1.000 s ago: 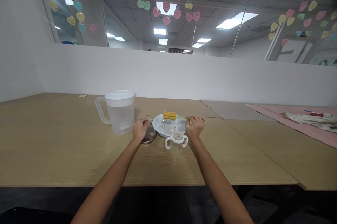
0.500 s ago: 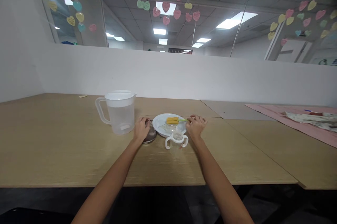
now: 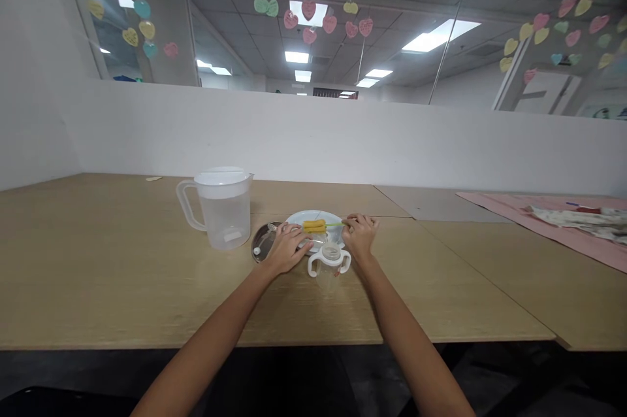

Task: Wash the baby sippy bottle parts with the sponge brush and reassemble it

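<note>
My right hand [image 3: 360, 235] is closed on the thin green handle of a bottle brush with a yellow sponge head [image 3: 314, 226]. The head is above a white plate [image 3: 304, 215], on which something clear lies. My left hand [image 3: 288, 247] reaches over the plate's left side, its fingers stretched out and apart. Whether its fingertips touch the plate or the clear thing, I cannot tell. Just left of that hand is a round metal dish [image 3: 261, 244] with a small white piece in it. A clear baby bottle [image 3: 329, 266] with two white handles stands upright in front of the plate, without a lid.
A translucent plastic jug [image 3: 226, 214] with a white lid stands to the left on the wooden table [image 3: 122, 273]. On the far right lie a pink cloth [image 3: 548, 234] and a patterned cloth [image 3: 578, 221]. Behind the table rises a white wall [image 3: 318, 142] with a window above.
My left hand has moved right, from the metal dish to over the plate's left side, uncovering the dish. The brush in my right hand has shifted slightly left.
</note>
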`<state>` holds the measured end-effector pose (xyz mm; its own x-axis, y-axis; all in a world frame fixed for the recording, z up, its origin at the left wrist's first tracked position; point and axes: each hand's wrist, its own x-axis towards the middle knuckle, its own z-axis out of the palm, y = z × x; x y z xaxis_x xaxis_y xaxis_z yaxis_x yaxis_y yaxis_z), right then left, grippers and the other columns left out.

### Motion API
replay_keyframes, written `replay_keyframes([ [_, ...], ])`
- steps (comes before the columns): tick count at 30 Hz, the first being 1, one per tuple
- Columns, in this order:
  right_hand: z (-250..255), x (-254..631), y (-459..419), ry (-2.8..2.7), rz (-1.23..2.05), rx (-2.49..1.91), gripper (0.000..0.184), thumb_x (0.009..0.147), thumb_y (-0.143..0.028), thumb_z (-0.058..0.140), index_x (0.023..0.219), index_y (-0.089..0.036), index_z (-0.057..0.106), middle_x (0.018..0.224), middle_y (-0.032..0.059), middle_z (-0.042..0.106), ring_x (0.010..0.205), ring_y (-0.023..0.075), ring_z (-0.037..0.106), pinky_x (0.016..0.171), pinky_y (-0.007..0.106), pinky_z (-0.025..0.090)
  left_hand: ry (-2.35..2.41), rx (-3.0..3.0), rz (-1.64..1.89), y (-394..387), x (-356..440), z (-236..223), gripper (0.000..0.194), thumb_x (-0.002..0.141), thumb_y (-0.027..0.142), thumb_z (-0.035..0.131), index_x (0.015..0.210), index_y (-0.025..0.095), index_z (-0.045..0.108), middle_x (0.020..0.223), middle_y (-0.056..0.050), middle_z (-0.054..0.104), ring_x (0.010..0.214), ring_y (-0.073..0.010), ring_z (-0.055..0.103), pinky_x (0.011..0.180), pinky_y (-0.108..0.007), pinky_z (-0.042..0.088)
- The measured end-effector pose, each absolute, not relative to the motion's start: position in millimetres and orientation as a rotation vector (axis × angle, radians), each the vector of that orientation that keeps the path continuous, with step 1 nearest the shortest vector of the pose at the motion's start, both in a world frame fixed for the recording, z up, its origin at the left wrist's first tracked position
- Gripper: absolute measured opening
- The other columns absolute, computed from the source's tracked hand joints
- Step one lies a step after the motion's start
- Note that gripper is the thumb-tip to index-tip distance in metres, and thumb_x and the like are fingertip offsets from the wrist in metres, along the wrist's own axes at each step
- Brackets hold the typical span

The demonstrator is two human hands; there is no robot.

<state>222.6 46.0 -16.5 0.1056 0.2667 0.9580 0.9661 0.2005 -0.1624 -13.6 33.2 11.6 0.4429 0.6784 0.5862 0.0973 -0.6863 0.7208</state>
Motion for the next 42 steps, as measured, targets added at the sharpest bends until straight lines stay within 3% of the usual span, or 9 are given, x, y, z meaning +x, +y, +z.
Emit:
replay_keyframes([
  [4,-16.1,222.7,45.8,-1.388,-0.807,-1.294,0.02,0.062,-0.007,0.055,0.064,-0.021,0.069,0.077,0.0024,0.066,0.075,0.0183,0.051,0.079,0.038,0.027,0.652,2.058,1.215,32.4,-3.9,8.4,0.011,0.068,0.032,0.072,0.079,0.029,0.073,0.093,-0.003,0.071,0.119,-0.0305,0.045,0.113,-0.046,0.0],
  [8,-16.4,222.3,46.4,-1.38,-0.818,-1.284,0.02,0.063,-0.008,0.055,0.065,-0.022,0.069,0.077,0.0021,0.066,0.075,0.0183,0.051,0.078,0.037,0.027,0.731,2.05,1.258,30.5,2.8,8.9,0.007,0.07,0.03,0.07,0.076,0.029,0.073,0.09,-0.004,0.072,0.112,-0.0301,0.05,0.112,-0.047,0.004],
  [14,-17.1,223.7,47.9,-1.313,-0.786,-1.306,0.021,0.065,-0.008,0.054,0.068,-0.021,0.07,0.077,0.0032,0.065,0.075,0.0184,0.051,0.078,0.037,0.028,0.791,1.854,1.55,28.8,-3.7,19.8,0.012,0.067,0.026,0.073,0.079,0.025,0.072,0.092,-0.006,0.069,0.1,-0.0278,0.055,0.105,-0.042,0.027],
  [18,-15.3,225.1,48.1,-1.208,-0.758,-1.301,0.023,0.069,-0.009,0.05,0.071,-0.022,0.07,0.077,0.0031,0.066,0.075,0.0193,0.052,0.076,0.036,0.029,0.872,1.741,1.69,35.5,-10.5,17.7,0.016,0.069,0.022,0.069,0.085,0.024,0.067,0.095,-0.005,0.064,0.098,-0.0262,0.054,0.099,-0.039,0.035],
  [25,-11.8,219.7,40.3,-1.209,-0.773,-1.12,0.023,0.072,-0.01,0.049,0.075,-0.022,0.069,0.077,0.003,0.064,0.074,0.0186,0.056,0.074,0.035,0.035,0.862,1.79,1.862,41.7,-15.9,14.2,0.048,0.061,0.015,0.076,0.105,0.023,0.061,0.12,-0.008,0.047,0.117,-0.0278,0.044,0.103,-0.036,0.034],
  [30,-8.6,212.4,34.5,-1.174,-0.771,-0.976,0.025,0.075,-0.009,0.048,0.078,-0.022,0.068,0.078,0.0038,0.062,0.074,0.0181,0.058,0.074,0.034,0.041,0.829,1.711,1.81,39.7,-19.0,14.1,0.062,0.059,0.012,0.075,0.116,0.024,0.055,0.114,-0.007,0.054,0.113,-0.0276,0.049,0.107,-0.038,0.03],
  [35,-6.9,210.5,35.0,-1.161,-0.694,-0.916,0.024,0.076,-0.009,0.048,0.08,-0.021,0.068,0.077,0.0045,0.062,0.076,0.0189,0.058,0.075,0.035,0.043,0.783,1.785,1.783,37.1,-18.8,11.6,0.066,0.066,0.008,0.067,0.126,0.025,0.048,0.12,-0.007,0.056,0.119,-0.0253,0.047,0.109,-0.036,0.026],
  [42,-9.2,210.5,37.1,-1.257,-0.63,-0.925,0.025,0.073,-0.008,0.047,0.076,-0.02,0.068,0.077,0.0033,0.062,0.075,0.017,0.057,0.073,0.033,0.044,0.955,2.066,1.838,45.4,-19.6,3.4,0.07,0.072,0.017,0.064,0.136,0.022,0.035,0.125,-0.009,0.054,0.117,-0.0224,0.052,0.102,-0.038,0.039],
])
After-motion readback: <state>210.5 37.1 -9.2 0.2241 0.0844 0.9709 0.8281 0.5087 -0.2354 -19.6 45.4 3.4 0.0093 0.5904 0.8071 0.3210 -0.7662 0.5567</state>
